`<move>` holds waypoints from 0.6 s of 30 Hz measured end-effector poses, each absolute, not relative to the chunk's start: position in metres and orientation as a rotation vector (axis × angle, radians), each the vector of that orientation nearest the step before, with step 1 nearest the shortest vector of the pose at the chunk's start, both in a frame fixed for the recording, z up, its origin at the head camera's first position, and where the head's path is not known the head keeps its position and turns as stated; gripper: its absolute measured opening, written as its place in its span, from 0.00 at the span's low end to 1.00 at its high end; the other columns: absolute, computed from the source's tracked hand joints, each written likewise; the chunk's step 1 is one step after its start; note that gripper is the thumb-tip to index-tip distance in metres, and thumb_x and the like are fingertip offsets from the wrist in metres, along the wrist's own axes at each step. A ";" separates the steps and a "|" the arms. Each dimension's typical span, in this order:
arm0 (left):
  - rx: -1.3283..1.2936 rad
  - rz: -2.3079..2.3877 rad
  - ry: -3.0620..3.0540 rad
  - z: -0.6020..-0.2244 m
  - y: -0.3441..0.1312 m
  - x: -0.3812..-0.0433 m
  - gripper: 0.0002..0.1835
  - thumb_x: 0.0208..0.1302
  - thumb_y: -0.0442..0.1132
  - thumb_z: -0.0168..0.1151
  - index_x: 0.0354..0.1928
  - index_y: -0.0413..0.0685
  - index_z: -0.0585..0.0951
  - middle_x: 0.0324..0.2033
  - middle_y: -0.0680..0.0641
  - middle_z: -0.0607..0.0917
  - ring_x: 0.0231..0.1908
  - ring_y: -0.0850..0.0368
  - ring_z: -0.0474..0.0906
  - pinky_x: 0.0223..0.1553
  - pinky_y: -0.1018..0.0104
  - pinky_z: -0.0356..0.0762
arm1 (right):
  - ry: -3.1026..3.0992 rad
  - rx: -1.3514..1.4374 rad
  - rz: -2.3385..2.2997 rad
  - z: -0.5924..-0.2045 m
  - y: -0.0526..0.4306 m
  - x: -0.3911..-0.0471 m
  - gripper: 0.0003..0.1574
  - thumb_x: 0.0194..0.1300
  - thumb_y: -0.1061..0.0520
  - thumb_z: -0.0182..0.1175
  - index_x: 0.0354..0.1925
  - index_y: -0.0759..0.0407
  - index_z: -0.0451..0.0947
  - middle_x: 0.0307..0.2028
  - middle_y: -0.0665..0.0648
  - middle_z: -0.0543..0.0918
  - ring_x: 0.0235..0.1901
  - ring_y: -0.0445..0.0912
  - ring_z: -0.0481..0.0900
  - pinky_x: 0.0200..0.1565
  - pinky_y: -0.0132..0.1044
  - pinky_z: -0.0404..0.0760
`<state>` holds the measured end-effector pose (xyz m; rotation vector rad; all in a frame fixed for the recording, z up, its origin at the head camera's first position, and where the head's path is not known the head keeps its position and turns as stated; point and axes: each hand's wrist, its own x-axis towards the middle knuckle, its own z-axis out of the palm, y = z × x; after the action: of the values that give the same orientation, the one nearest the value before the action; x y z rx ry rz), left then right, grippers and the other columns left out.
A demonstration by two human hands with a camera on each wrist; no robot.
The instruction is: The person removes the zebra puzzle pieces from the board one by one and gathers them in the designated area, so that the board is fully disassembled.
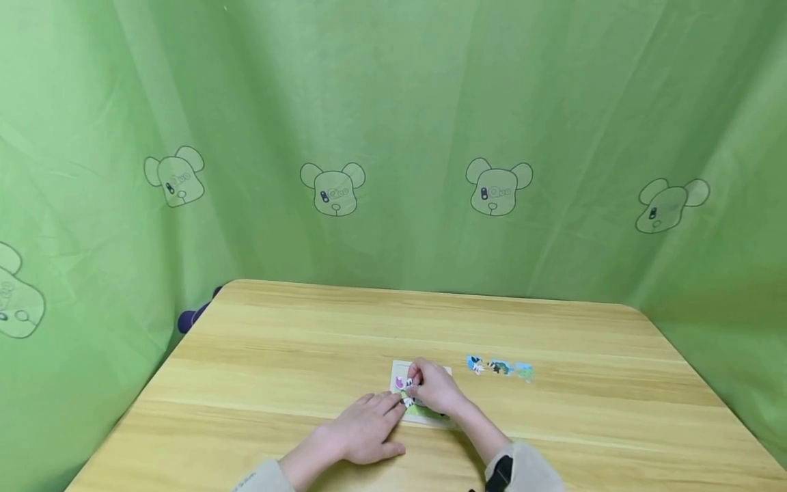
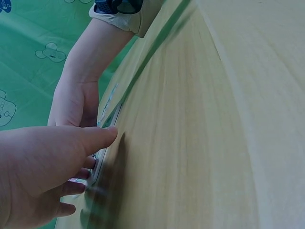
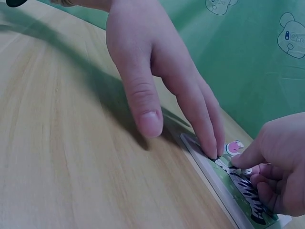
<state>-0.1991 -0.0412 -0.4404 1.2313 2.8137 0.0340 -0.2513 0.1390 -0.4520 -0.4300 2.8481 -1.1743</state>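
A small jigsaw puzzle board (image 1: 424, 422) with a pale rim lies on the table. Part of a zebra picture (image 3: 247, 193) on a green ground shows in it. My left hand (image 1: 367, 429) has its fingers extended, the fingertips (image 3: 209, 149) resting at the board's left side on the picture. Over the middle of the board, my right hand (image 1: 435, 388) pinches a small puzzle piece (image 3: 246, 171) between thumb and fingers, low against the picture. Most of that piece is hidden by the fingers. A pink-and-white piece (image 1: 399, 383) sits near the board's upper left.
Three loose puzzle spots lie right of the board: a blue-and-white piece (image 1: 475, 365), a dark-and-blue piece (image 1: 501, 368) and a light green piece (image 1: 525, 371). A green curtain (image 1: 406, 137) hangs behind the wooden table (image 1: 277, 355). Something purple (image 1: 186, 321) pokes out past its left edge.
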 end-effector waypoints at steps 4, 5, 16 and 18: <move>1.237 0.025 2.818 -0.441 -0.041 -0.200 0.37 0.63 0.62 0.48 0.66 0.44 0.66 0.66 0.45 0.63 0.65 0.52 0.59 0.63 0.55 0.59 | 2.803 -0.424 -1.231 -0.452 0.140 -0.250 0.10 0.51 0.70 0.61 0.30 0.60 0.71 0.22 0.49 0.70 0.23 0.42 0.66 0.26 0.31 0.65; 1.240 0.022 2.821 -0.441 -0.040 -0.200 0.36 0.63 0.62 0.49 0.66 0.44 0.66 0.66 0.45 0.63 0.65 0.51 0.59 0.63 0.55 0.60 | 2.793 -0.432 -1.239 -0.452 0.140 -0.250 0.09 0.52 0.70 0.60 0.30 0.61 0.71 0.22 0.49 0.70 0.23 0.41 0.66 0.27 0.31 0.65; 1.229 0.003 2.825 -0.441 -0.039 -0.199 0.37 0.63 0.62 0.49 0.66 0.44 0.65 0.66 0.45 0.63 0.65 0.51 0.59 0.63 0.55 0.59 | 2.737 -0.479 -1.304 -0.449 0.142 -0.249 0.06 0.58 0.68 0.58 0.33 0.60 0.71 0.22 0.51 0.69 0.23 0.43 0.66 0.25 0.32 0.65; 1.224 0.007 2.822 -0.441 -0.040 -0.198 0.37 0.63 0.62 0.49 0.66 0.44 0.65 0.67 0.45 0.62 0.65 0.51 0.58 0.64 0.55 0.59 | 2.730 -0.472 -1.323 -0.451 0.144 -0.250 0.06 0.58 0.67 0.59 0.33 0.60 0.72 0.23 0.51 0.70 0.24 0.43 0.67 0.26 0.32 0.67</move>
<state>-0.1985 -0.0398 -0.4408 1.2238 2.8221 0.0075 -0.2497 0.1435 -0.4505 -0.4722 2.7302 -1.3226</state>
